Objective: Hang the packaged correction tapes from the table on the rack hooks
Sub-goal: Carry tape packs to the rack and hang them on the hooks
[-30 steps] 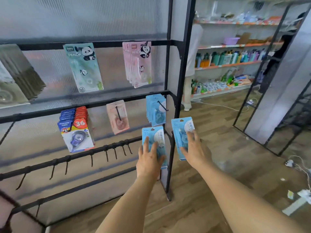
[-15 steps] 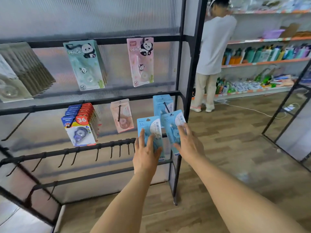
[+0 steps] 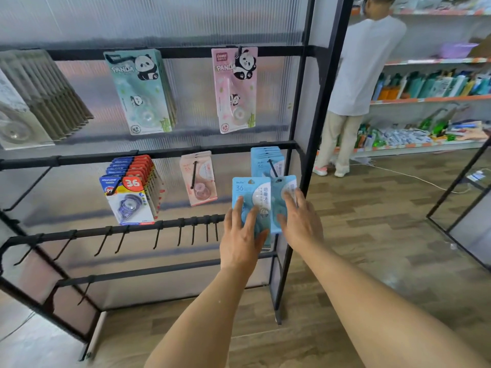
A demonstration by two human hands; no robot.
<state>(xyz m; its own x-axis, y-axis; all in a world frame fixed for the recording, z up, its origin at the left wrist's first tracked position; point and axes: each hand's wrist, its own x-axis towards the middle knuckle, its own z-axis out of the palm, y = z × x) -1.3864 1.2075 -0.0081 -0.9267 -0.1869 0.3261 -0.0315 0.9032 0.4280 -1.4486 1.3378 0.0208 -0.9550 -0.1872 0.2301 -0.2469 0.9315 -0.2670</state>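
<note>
Both hands point(image 3: 271, 229) hold blue packs point(image 3: 248, 192) — beside the rack's point(image 3: 305, 144) hung stack point(image 3: 267, 162).

Two blue packaged correction tapes point(image 3: 251, 193) upright, side by side

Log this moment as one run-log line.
left hand: holds blue pack | right hand: holds blue pack | hook: not yet reached
</note>
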